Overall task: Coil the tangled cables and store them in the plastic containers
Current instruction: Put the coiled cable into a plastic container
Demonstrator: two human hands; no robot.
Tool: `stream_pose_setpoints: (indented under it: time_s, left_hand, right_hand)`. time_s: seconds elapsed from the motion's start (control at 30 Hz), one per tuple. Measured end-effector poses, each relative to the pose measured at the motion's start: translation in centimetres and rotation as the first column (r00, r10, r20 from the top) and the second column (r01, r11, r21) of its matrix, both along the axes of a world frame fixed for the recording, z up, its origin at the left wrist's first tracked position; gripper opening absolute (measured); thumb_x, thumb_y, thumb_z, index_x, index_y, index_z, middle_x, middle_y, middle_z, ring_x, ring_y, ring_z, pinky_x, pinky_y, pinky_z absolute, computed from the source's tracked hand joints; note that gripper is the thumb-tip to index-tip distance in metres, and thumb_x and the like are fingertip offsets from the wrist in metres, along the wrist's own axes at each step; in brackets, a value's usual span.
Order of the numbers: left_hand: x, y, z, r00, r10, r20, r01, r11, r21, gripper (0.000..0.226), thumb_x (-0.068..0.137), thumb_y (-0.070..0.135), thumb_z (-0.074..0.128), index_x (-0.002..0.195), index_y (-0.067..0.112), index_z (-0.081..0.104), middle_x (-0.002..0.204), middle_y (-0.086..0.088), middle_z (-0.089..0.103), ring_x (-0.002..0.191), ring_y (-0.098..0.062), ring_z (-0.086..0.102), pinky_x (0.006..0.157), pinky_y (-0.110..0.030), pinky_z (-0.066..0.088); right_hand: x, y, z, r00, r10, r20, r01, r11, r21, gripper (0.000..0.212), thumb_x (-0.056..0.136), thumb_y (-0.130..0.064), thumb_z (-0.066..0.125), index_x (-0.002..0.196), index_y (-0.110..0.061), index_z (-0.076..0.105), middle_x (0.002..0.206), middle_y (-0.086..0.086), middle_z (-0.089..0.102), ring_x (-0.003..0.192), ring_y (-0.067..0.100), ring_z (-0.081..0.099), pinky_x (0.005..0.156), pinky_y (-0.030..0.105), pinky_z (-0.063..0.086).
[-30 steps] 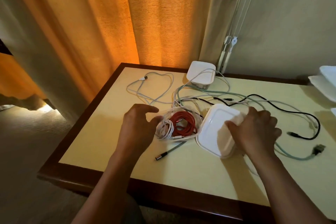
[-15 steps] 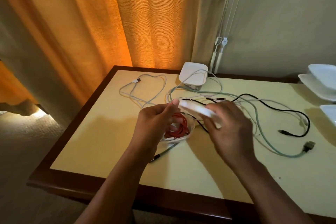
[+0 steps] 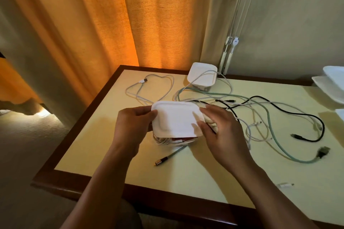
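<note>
Dim room corner, table by the curtains.
You're looking down at a cream-topped table point(image 3: 186, 182) w/ dark wood edging, set against a plain beige wall point(image 3: 297, 24) on the rt. Orange curtains point(image 3: 158, 24) glow w/ light from behind (brightest near the table's far-left corner). White blind cords point(image 3: 230, 48) hang beside them; pale carpet point(image 3: 28, 145) at left.

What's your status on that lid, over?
Status: left hand pinches the lid at its left edge, right hand grips the right edge. Lid held tilted over the coiled cables, not seated. Green cable trails out under the near edge.
</note>
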State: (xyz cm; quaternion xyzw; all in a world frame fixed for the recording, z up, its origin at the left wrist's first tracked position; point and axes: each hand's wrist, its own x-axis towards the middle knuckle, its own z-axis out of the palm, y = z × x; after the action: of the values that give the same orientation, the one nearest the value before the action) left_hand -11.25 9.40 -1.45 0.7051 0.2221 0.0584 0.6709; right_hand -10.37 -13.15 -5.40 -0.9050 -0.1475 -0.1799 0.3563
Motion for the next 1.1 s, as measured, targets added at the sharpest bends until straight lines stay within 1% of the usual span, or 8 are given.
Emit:
stream_pose_setpoints:
  time_s: [0.2,0.33,0.43,0.53,0.67,0.8,0.93,1.1]
  left_hand:
    - [-0.2,1.4,-1.9,0.998,0.049,-0.041,-0.024,0.884,0.467,0.01,0.094,0.02,0.072,0.09,0.022,0.081,0.08,0.007,0.074,0.075,-0.012,0.069,0.076,-0.03,0.058]
    - [-0.3,1.4,-2.6,0.995,0.015,-0.097,0.047,0.795,0.605,0.02,0.091,0.029,0.076,0.106,0.016,0.08,0.094,0.0,0.074,0.08,-0.015,0.065,0.078,-0.029,0.052]
    - [-0.1,1.4,-3.0,0.992,-0.015,-0.127,0.08,0.849,0.523,0.028,0.091,0.029,0.077,0.116,0.018,0.073,0.09,-0.001,0.073,0.072,-0.018,0.068,0.07,-0.031,0.058]
    - [0.1,1.6,-3.1,0.975,-0.007,-0.224,0.05,0.982,0.183,0.018,0.091,0.018,0.077,0.105,0.011,0.068,0.087,-0.011,0.073,0.065,-0.022,0.071,0.051,-0.03,0.057]
    - [0.5,2.1,-3.4,0.942,-0.089,-0.325,0.035,0.985,-0.169,0.011,0.095,0.009,0.071,0.097,0.0,0.066,0.093,-0.02,0.073,0.072,-0.029,0.069,0.05,-0.031,0.056]
    - [1.3,1.6,-3.5,0.945,-0.051,-0.323,0.032,0.997,-0.065,0.006,0.098,0.004,0.064,0.094,0.005,0.06,0.09,-0.017,0.064,0.075,-0.029,0.062,0.054,-0.035,0.054]
    - [1.2,0.2,-4.0,0.975,0.057,-0.217,-0.049,0.998,0.041,0.01,0.096,0.006,0.061,0.102,-0.001,0.059,0.089,-0.015,0.059,0.075,-0.029,0.055,0.064,-0.039,0.051]
    - [0.1,-1.8,-3.3,0.996,0.074,0.045,-0.084,0.952,0.293,0.036,0.106,0.039,0.049,0.09,0.007,0.055,0.081,-0.005,0.057,0.073,-0.019,0.05,0.063,-0.035,0.039]
  right_hand:
    - [0.3,0.9,-0.7,0.987,0.0,-0.16,0.02,0.992,0.124,0.03,0.089,-0.012,0.075,0.119,-0.017,0.074,0.116,-0.007,0.072,0.096,0.008,0.067,0.085,0.021,0.054]
    - [0.5,1.0,-0.8,0.983,-0.067,-0.172,0.087,0.99,0.114,0.033,0.089,-0.012,0.075,0.122,-0.017,0.073,0.11,-0.014,0.069,0.088,0.003,0.064,0.075,-0.004,0.039]
    - [0.5,1.1,-0.9,0.976,-0.094,-0.196,0.114,0.989,0.096,0.034,0.092,-0.013,0.073,0.126,-0.018,0.072,0.114,-0.005,0.073,0.089,0.007,0.064,0.078,0.006,0.042]
    - [0.8,1.0,-1.2,0.922,-0.108,-0.371,0.18,0.97,0.165,0.033,0.094,-0.019,0.071,0.127,-0.024,0.071,0.1,-0.002,0.078,0.084,0.013,0.071,0.081,0.025,0.052]
    - [1.5,0.6,-1.5,0.774,0.068,-0.63,0.321,0.814,0.483,0.019,0.096,-0.011,0.067,0.115,-0.007,0.071,0.067,0.016,0.073,0.057,0.033,0.068,0.061,0.042,0.058]
    - [1.3,1.4,-1.1,0.753,0.088,-0.652,0.363,0.77,0.524,0.006,0.098,-0.008,0.064,0.101,-0.006,0.068,0.065,0.021,0.071,0.059,0.043,0.069,0.062,0.049,0.06]
    - [0.9,1.4,-0.6,0.744,0.085,-0.663,0.367,0.778,0.511,0.008,0.099,-0.007,0.06,0.099,-0.003,0.067,0.066,0.019,0.072,0.057,0.037,0.071,0.055,0.04,0.06]
    - [-0.3,0.4,0.9,0.698,0.187,-0.691,0.284,0.813,0.508,0.033,0.102,-0.031,0.06,0.099,0.002,0.059,0.068,0.022,0.072,0.062,0.042,0.072,0.056,0.042,0.058]
